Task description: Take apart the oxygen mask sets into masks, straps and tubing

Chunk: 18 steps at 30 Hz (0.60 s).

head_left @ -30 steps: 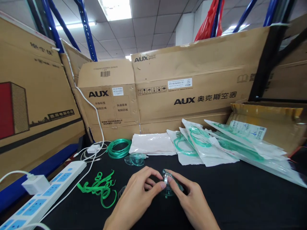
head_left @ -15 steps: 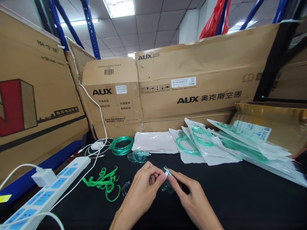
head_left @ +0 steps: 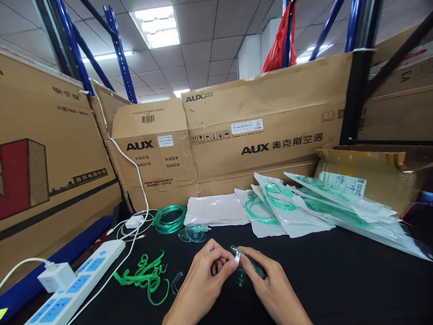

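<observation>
In front of me a clear greenish oxygen mask [head_left: 241,276] is held between both hands, largely covered by the fingers. My right hand [head_left: 270,282] grips its body, thumb in front and fingers behind. A shiny metal nose strip [head_left: 237,257] shows at the mask's upper edge. Thumb and index finger of my left hand [head_left: 208,282] pinch the strip's left side, the other fingers curled in. Just left of that hand lies a small clear curved piece [head_left: 176,283]. A second clear mask [head_left: 194,233] rests behind it.
Green elastic straps [head_left: 146,276] lie tangled at left, near a white power strip [head_left: 86,282] with cables. Coiled green tubing [head_left: 169,220] sits by white packets [head_left: 215,210]. Bagged tubing sets [head_left: 280,203] are piled at right. Cardboard panels [head_left: 219,153] stand behind.
The camera view has tilted up and turned slightly right. Both hands still hold the mask, which appears slightly turned, with the metal strip showing more upright.
</observation>
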Each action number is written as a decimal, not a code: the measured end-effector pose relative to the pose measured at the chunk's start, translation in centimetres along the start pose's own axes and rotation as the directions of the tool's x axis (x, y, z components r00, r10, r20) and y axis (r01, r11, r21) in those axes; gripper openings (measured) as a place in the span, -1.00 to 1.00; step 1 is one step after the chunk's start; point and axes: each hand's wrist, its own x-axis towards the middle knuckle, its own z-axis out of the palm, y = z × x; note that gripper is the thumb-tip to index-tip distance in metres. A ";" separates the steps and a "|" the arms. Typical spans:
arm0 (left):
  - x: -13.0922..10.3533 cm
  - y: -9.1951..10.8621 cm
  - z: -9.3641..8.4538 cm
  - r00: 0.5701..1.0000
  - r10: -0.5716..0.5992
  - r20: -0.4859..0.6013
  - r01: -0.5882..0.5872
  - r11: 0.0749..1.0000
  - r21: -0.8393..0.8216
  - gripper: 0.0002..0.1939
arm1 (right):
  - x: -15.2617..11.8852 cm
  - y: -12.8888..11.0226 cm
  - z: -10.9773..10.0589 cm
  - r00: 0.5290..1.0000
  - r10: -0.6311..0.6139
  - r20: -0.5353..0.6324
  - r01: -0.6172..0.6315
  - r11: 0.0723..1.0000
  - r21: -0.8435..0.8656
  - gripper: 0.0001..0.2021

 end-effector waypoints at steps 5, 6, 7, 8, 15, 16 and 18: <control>-0.1 -0.2 -0.8 0.990 0.140 0.013 -0.141 0.988 0.060 -0.74 | -0.1 0.0 0.1 0.999 -0.043 0.019 0.043 0.999 0.014 -0.69; -0.1 -0.4 -1.0 0.985 0.166 0.045 -0.169 0.983 0.069 -0.75 | -0.1 -0.1 0.1 0.998 -0.055 0.027 0.055 0.998 0.019 -0.69; -0.1 -0.5 -1.2 0.982 0.178 0.068 -0.183 0.980 0.083 -0.76 | -0.1 -0.1 0.1 0.997 -0.062 0.035 0.061 0.998 0.027 -0.70; -0.1 -0.7 -1.3 0.981 0.177 0.085 -0.185 0.977 0.102 -0.76 | -0.1 -0.2 0.1 0.997 -0.061 0.047 0.060 0.997 0.038 -0.69; 0.0 -1.3 -2.1 0.979 0.166 0.121 -0.183 0.973 0.143 -0.61 | 0.2 -0.2 -0.3 0.988 0.025 0.150 -0.038 0.995 0.088 -0.70; 0.0 -1.3 -2.2 0.982 0.156 0.105 -0.170 0.975 0.141 -0.62 | 0.2 -0.3 -0.4 0.985 0.022 0.172 -0.038 0.995 0.090 -0.69; 0.0 -1.4 -2.7 0.990 0.124 0.071 -0.133 0.982 0.136 -0.65 | 0.1 -0.4 -0.5 0.972 0.009 0.233 -0.033 0.995 0.098 -0.70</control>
